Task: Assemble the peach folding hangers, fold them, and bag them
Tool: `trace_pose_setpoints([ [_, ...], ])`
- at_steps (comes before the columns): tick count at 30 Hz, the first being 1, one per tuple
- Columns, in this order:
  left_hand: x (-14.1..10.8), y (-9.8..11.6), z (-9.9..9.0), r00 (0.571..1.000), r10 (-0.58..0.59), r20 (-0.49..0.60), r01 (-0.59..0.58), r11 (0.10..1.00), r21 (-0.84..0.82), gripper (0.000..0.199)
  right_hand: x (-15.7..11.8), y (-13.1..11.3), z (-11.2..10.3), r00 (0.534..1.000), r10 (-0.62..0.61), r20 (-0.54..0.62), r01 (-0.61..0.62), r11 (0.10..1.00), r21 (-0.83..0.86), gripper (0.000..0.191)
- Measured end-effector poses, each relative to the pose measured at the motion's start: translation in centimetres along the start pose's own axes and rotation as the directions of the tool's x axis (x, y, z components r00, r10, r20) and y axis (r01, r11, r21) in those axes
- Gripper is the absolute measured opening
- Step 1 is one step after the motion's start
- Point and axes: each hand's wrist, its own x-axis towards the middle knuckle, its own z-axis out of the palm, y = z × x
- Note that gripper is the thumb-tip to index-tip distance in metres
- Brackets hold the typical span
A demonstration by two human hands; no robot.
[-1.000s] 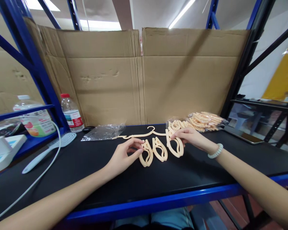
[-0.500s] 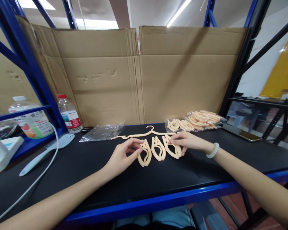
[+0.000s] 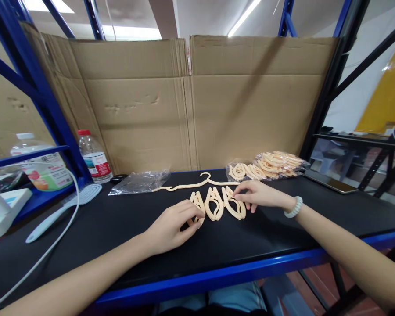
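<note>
Three cream folded hangers lie side by side on the black tabletop: a left folded hanger [image 3: 193, 198], a middle folded hanger [image 3: 213, 204] and a right folded hanger [image 3: 232, 208]. My left hand [image 3: 174, 224] has its thumb and bent fingers closed around the lower part of the left one, partly hiding it. On the upper right side of the right one are the curled fingers of my right hand [image 3: 258, 195]. Behind the row lies an unfolded cream hanger [image 3: 187, 186], hook pointing away from me.
Bagged folded hangers [image 3: 276, 164] lie at the back right, beside a flat dark device [image 3: 331, 182]. An empty clear bag [image 3: 140, 182], a red-capped bottle [image 3: 95, 158], a hairbrush [image 3: 59, 215] and a white cable [image 3: 64, 232] are on the left. Cardboard [image 3: 145, 114] walls the back.
My left hand has moved down along the left folded hanger, from its upper part to its lower end. The right hand stays at the right folded hanger, its fingers slightly more curled.
</note>
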Motion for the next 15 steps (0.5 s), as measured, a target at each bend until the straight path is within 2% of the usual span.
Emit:
trace_pose_setpoints([
  [6,0.1,0.2,-0.1,0.999,0.024,0.025,-0.025,1.000,0.018,0.021,0.1,-0.2,-0.9,0.978,-0.088,-0.190,0.069,0.992,-0.108,0.034],
  [8,0.1,0.2,-0.1,0.999,0.037,0.030,-0.038,0.999,0.018,0.023,-0.1,-0.3,-1.2,0.967,-0.175,-0.186,0.138,0.971,-0.196,0.032],
  [10,0.0,0.3,-0.2,0.996,0.052,0.074,-0.056,0.998,0.041,0.030,-0.4,-0.5,-1.3,0.953,-0.295,-0.071,0.265,0.922,-0.281,0.029],
  [12,-0.2,0.4,-0.2,0.987,0.053,0.153,-0.066,0.995,0.077,0.045,-0.7,-0.7,-1.0,0.920,-0.379,0.100,0.390,0.868,-0.306,0.034],
  [15,-0.4,0.6,-0.1,0.963,0.043,0.267,-0.067,0.994,0.083,0.063,-1.0,-1.1,-0.3,0.873,-0.412,0.260,0.478,0.831,-0.286,0.045],
])
